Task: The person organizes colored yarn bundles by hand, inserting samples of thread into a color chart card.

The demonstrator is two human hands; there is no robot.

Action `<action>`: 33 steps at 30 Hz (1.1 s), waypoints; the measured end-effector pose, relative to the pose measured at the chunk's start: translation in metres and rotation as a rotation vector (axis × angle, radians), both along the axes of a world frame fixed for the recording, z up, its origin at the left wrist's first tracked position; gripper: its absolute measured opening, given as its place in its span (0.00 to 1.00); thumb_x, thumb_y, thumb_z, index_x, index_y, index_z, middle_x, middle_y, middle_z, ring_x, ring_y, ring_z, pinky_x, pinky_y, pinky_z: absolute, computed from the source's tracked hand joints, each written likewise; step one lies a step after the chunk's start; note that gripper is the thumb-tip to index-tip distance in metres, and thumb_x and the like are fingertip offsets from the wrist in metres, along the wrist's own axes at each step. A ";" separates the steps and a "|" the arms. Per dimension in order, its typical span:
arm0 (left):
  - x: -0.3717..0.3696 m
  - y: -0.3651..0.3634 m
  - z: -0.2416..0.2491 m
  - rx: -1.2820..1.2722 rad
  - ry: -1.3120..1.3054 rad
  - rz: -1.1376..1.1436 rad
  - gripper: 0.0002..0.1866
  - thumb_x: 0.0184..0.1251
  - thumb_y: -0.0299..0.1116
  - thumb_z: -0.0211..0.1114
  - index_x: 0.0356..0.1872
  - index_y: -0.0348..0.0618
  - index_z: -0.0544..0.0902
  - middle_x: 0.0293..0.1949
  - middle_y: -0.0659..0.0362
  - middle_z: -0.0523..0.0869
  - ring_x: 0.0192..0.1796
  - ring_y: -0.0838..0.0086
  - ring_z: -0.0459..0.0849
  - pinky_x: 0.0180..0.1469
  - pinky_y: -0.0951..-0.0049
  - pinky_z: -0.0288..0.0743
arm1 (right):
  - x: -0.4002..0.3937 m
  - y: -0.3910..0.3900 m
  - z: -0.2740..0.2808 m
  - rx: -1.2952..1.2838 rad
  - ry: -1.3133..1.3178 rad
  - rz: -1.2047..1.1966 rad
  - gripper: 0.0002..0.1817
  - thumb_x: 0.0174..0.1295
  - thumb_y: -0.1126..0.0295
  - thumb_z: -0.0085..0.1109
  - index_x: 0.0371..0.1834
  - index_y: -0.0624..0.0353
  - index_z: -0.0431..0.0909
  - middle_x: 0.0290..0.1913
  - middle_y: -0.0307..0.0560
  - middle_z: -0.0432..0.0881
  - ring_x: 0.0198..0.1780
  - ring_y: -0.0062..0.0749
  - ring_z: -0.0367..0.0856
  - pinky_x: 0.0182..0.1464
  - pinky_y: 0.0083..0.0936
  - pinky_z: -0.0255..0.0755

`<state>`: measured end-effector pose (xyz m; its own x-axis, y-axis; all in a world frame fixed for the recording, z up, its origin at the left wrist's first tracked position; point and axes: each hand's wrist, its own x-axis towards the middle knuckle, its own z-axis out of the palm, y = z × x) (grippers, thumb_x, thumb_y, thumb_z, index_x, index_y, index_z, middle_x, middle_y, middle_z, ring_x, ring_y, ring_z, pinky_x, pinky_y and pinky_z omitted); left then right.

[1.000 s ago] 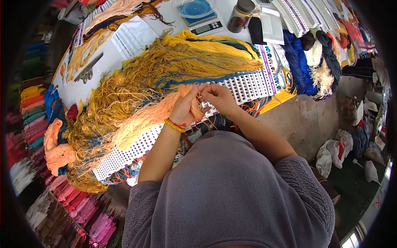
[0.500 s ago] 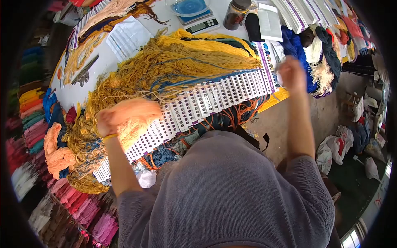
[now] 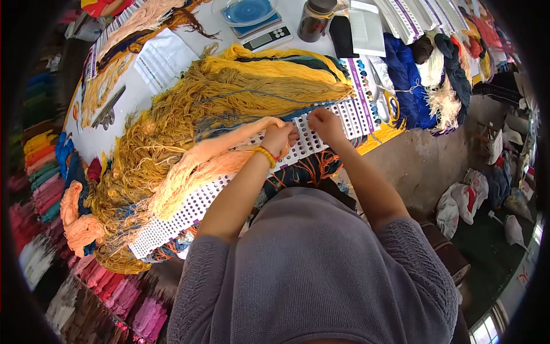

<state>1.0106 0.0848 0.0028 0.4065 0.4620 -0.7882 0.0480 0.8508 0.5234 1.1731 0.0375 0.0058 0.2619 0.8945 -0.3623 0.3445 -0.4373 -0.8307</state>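
A long peach yarn skein (image 3: 215,150) stretches over the white cards with rows of holes (image 3: 209,198), its loose end fanned out toward the lower left. My left hand (image 3: 279,140) is closed around the skein's upper right end. Just to its right, my right hand (image 3: 326,126) hangs over the punched cards with its fingers pressed together; what they hold, if anything, is too small to make out. Behind both hands lies a thick heap of mustard-yellow yarn (image 3: 229,89) with some blue strands in it.
Yellow-handled scissors (image 3: 391,106) and blue yarn (image 3: 409,86) lie at the right. Farther back are a digital scale (image 3: 267,39) with a bowl, a dark jar (image 3: 315,22) and a printed sheet (image 3: 165,60). Sacks (image 3: 458,195) are on the floor.
My left hand has moved right, drawing the peach skein out with it. My right hand has come left from beside the scissors to the cards, close to my left hand.
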 end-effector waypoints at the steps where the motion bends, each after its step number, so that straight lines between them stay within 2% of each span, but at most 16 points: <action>1: 0.007 -0.001 -0.004 0.022 0.071 0.013 0.09 0.60 0.32 0.53 0.33 0.38 0.76 0.29 0.55 0.81 0.28 0.72 0.81 0.23 0.76 0.69 | -0.002 -0.001 -0.007 0.013 -0.020 0.014 0.10 0.54 0.65 0.54 0.33 0.60 0.76 0.25 0.48 0.79 0.28 0.38 0.79 0.30 0.27 0.71; 4: 0.016 0.007 0.007 0.058 0.168 -0.121 0.08 0.61 0.29 0.53 0.35 0.35 0.75 0.29 0.55 0.81 0.27 0.73 0.80 0.22 0.78 0.68 | -0.006 0.000 -0.012 0.020 -0.143 0.070 0.10 0.55 0.66 0.55 0.34 0.61 0.75 0.25 0.46 0.78 0.26 0.31 0.77 0.29 0.24 0.69; 5: 0.019 0.007 0.007 0.047 0.190 -0.067 0.07 0.59 0.27 0.53 0.34 0.35 0.76 0.26 0.56 0.80 0.23 0.75 0.79 0.18 0.79 0.66 | -0.009 0.000 -0.015 0.026 -0.176 0.052 0.11 0.55 0.65 0.55 0.35 0.61 0.75 0.26 0.49 0.79 0.27 0.37 0.78 0.30 0.27 0.70; 8: 0.028 0.007 0.019 0.159 0.286 -0.144 0.06 0.56 0.28 0.54 0.30 0.37 0.77 0.24 0.58 0.81 0.22 0.76 0.81 0.20 0.79 0.70 | -0.011 0.002 -0.008 -0.012 -0.161 0.031 0.12 0.54 0.64 0.56 0.35 0.61 0.75 0.28 0.49 0.80 0.30 0.39 0.79 0.31 0.30 0.71; 17: 0.025 0.011 0.011 0.306 0.327 -0.277 0.07 0.53 0.29 0.57 0.21 0.39 0.78 0.13 0.60 0.76 0.14 0.76 0.76 0.14 0.76 0.66 | -0.013 0.004 0.000 0.010 -0.077 -0.018 0.10 0.52 0.67 0.57 0.35 0.61 0.75 0.28 0.49 0.80 0.30 0.36 0.80 0.33 0.27 0.72; 20: 0.008 0.017 0.025 0.290 0.018 -0.073 0.04 0.54 0.27 0.57 0.25 0.39 0.79 0.18 0.62 0.77 0.19 0.81 0.72 0.18 0.83 0.61 | -0.006 -0.004 -0.018 0.089 -0.114 0.012 0.09 0.51 0.70 0.57 0.34 0.62 0.75 0.28 0.49 0.79 0.30 0.35 0.80 0.32 0.26 0.72; 21: 0.006 0.020 0.034 0.004 -0.190 0.098 0.06 0.56 0.26 0.54 0.34 0.39 0.78 0.18 0.64 0.75 0.17 0.82 0.69 0.16 0.86 0.58 | -0.005 -0.006 -0.019 0.086 -0.111 0.008 0.09 0.51 0.70 0.57 0.34 0.62 0.75 0.28 0.49 0.79 0.30 0.35 0.80 0.32 0.26 0.72; 23: -0.007 0.030 0.044 -0.213 -0.445 0.111 0.13 0.59 0.26 0.51 0.45 0.38 0.74 0.18 0.65 0.73 0.16 0.84 0.66 0.16 0.89 0.56 | -0.003 -0.007 -0.019 0.140 -0.212 0.094 0.07 0.48 0.70 0.57 0.31 0.58 0.77 0.29 0.51 0.77 0.29 0.43 0.77 0.32 0.32 0.71; 24: -0.007 0.032 0.040 -0.240 -0.514 0.032 0.17 0.61 0.27 0.48 0.52 0.40 0.70 0.17 0.66 0.71 0.15 0.85 0.64 0.16 0.90 0.55 | -0.004 -0.009 -0.021 0.144 -0.145 0.061 0.07 0.49 0.70 0.57 0.30 0.59 0.76 0.28 0.46 0.78 0.25 0.36 0.76 0.28 0.27 0.69; 25: -0.002 0.029 0.030 -0.137 -0.341 -0.120 0.18 0.61 0.28 0.49 0.53 0.42 0.70 0.16 0.66 0.71 0.15 0.85 0.64 0.16 0.90 0.55 | -0.003 -0.006 -0.017 0.145 -0.146 0.062 0.07 0.49 0.70 0.57 0.30 0.59 0.76 0.28 0.46 0.78 0.25 0.36 0.76 0.28 0.27 0.69; 27: 0.015 0.017 0.031 0.142 0.003 -0.452 0.15 0.61 0.34 0.51 0.48 0.45 0.74 0.14 0.65 0.70 0.14 0.82 0.64 0.15 0.84 0.57 | 0.003 0.000 -0.003 -0.111 0.634 -0.190 0.07 0.51 0.70 0.58 0.31 0.61 0.76 0.27 0.39 0.77 0.25 0.22 0.73 0.26 0.19 0.65; 28: 0.013 0.014 0.023 0.141 0.002 -0.450 0.15 0.61 0.34 0.51 0.48 0.45 0.74 0.14 0.65 0.70 0.14 0.82 0.64 0.15 0.84 0.57 | 0.006 0.001 0.008 -0.130 0.685 -0.189 0.08 0.52 0.70 0.58 0.32 0.64 0.75 0.27 0.34 0.75 0.28 0.14 0.69 0.28 0.12 0.61; 29: 0.012 0.011 0.008 0.244 0.175 -0.532 0.09 0.61 0.37 0.51 0.37 0.44 0.75 0.13 0.63 0.70 0.13 0.79 0.66 0.14 0.81 0.58 | 0.006 0.001 0.004 -0.129 0.681 -0.189 0.08 0.52 0.70 0.58 0.32 0.64 0.75 0.27 0.34 0.75 0.28 0.14 0.69 0.28 0.12 0.61; 31: 0.005 0.007 0.018 0.310 0.475 -0.509 0.18 0.60 0.44 0.52 0.16 0.43 0.71 0.14 0.59 0.71 0.15 0.73 0.71 0.15 0.74 0.62 | 0.005 -0.005 -0.013 -0.114 0.576 -0.170 0.09 0.51 0.72 0.58 0.34 0.63 0.75 0.28 0.36 0.76 0.30 0.16 0.71 0.30 0.13 0.64; 32: -0.014 0.018 0.014 0.961 0.458 -0.539 0.17 0.60 0.44 0.52 0.19 0.42 0.73 0.17 0.58 0.73 0.18 0.74 0.74 0.17 0.74 0.64 | 0.001 -0.007 -0.022 -0.036 0.570 -0.196 0.11 0.50 0.72 0.58 0.36 0.63 0.74 0.29 0.38 0.76 0.30 0.18 0.71 0.32 0.15 0.65; 33: -0.042 0.028 0.030 0.778 0.301 -0.407 0.12 0.60 0.40 0.51 0.25 0.43 0.74 0.22 0.59 0.75 0.21 0.74 0.74 0.20 0.75 0.66 | -0.001 -0.007 -0.030 -0.032 0.573 -0.192 0.11 0.50 0.72 0.58 0.36 0.63 0.74 0.29 0.38 0.76 0.30 0.18 0.71 0.32 0.15 0.65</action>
